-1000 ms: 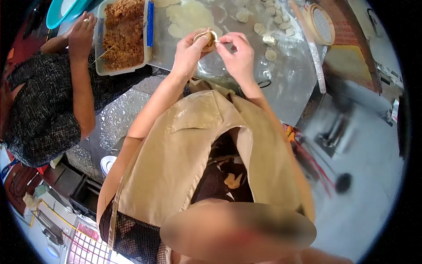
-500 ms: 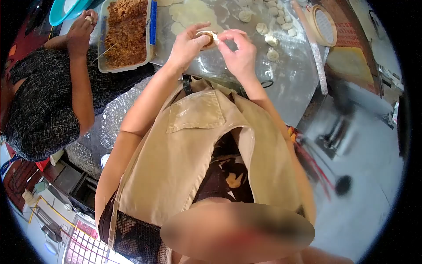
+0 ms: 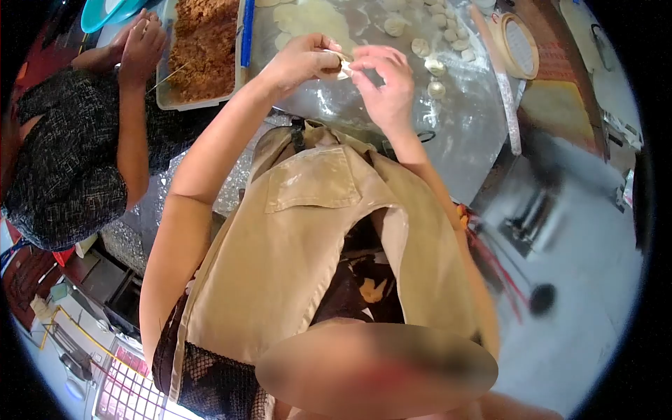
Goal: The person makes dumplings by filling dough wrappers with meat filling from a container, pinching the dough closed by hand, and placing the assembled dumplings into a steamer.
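Between my two hands, over the near edge of the metal table (image 3: 462, 133), is a small filled dough wrapper (image 3: 344, 66). My left hand (image 3: 304, 63) is wrapped round its left side, with the thumb over the top. On the right, the fingers and thumb of my right hand (image 3: 385, 77) pinch the wrapper's pale edge. Most of the filling is hidden by my fingers. Flat dough rounds (image 3: 318, 24) lie just beyond my hands. Several pleated dumplings (image 3: 435, 66) sit to the right of them.
A plastic tub of brown filling (image 3: 203, 52) stands at the left, near a co-worker's hands (image 3: 143, 45) and a teal bowl (image 3: 112, 14). Small dough pieces (image 3: 449, 24), a floured rolling pin (image 3: 502, 91) and a round bamboo steamer (image 3: 519, 45) are at the right.
My left hand has turned and closed further over the wrapper, its elbow swinging outward. Less filling shows. The co-worker's hands have moved slightly right, toward the tub.
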The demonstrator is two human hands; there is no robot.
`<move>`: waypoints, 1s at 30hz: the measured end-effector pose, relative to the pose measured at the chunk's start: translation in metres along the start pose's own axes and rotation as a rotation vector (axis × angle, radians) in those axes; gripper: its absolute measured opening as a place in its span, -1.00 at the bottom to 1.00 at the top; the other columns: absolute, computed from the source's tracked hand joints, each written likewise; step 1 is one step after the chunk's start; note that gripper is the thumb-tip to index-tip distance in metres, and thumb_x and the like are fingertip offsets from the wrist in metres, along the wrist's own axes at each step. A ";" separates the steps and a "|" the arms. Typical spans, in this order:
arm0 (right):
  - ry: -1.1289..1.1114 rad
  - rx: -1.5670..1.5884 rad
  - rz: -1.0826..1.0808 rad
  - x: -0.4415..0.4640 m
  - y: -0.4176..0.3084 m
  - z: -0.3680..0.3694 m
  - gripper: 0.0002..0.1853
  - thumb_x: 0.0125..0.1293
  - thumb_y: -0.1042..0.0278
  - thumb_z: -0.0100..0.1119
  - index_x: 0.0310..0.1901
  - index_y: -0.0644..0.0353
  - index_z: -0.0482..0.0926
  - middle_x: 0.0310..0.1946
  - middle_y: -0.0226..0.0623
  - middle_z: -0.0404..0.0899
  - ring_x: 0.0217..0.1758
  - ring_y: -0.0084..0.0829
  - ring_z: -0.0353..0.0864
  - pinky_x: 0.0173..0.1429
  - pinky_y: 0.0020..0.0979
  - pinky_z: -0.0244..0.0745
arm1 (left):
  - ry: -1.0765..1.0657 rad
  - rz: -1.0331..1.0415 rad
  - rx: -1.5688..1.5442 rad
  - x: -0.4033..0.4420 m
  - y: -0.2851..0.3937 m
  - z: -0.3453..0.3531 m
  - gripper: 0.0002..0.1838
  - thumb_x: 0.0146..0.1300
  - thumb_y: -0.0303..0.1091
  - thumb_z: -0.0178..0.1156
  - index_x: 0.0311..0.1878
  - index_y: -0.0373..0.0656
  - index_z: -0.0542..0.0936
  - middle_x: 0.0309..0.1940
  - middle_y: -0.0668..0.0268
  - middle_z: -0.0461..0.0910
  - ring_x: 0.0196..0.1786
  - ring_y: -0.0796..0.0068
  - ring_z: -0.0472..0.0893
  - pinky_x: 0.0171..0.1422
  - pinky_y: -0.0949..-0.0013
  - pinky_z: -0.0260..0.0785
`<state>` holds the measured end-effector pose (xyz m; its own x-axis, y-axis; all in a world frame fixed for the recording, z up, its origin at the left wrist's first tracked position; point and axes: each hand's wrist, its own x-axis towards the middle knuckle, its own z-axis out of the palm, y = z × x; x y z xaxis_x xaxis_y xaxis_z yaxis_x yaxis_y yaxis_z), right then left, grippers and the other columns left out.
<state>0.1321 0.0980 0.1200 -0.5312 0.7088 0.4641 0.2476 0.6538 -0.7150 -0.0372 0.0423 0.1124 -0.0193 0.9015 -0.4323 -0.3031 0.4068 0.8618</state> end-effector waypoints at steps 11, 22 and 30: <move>-0.008 0.070 0.074 -0.008 -0.003 0.000 -0.88 -0.06 0.48 0.32 -0.43 0.09 0.60 -0.43 -0.44 0.60 -0.18 -0.42 0.51 -0.02 -0.35 0.31 | -0.184 -0.065 0.163 -0.007 0.011 -0.004 -0.63 0.16 -0.32 0.10 0.00 -0.32 0.40 -0.20 0.20 0.49 -0.15 0.50 0.52 -0.02 0.46 0.39; 0.144 0.401 0.377 -0.020 -0.010 0.015 -0.84 -0.01 0.57 0.27 -0.33 0.26 0.57 -0.44 -0.28 0.58 -0.40 -0.52 0.57 -0.29 -0.50 0.46 | 0.274 0.188 -0.479 -0.030 -0.035 0.050 -0.67 0.33 -0.42 -0.08 0.15 -0.23 0.37 -0.04 0.28 0.49 -0.02 0.47 0.53 0.13 0.34 0.40; 0.017 0.054 0.147 -0.025 -0.013 0.010 -0.86 -0.04 0.51 0.28 -0.38 0.16 0.60 -0.49 -0.34 0.51 -0.46 -0.38 0.50 -0.39 -0.40 0.40 | 0.365 0.230 -0.306 -0.029 -0.037 0.047 -0.68 0.24 -0.51 -0.01 0.08 -0.29 0.45 -0.14 0.26 0.54 -0.16 0.49 0.58 0.02 0.43 0.45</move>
<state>0.1339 0.0693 0.1127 -0.4787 0.8005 0.3605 0.2775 0.5275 -0.8029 0.0189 0.0085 0.1055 -0.4319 0.8302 -0.3525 -0.5149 0.0939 0.8521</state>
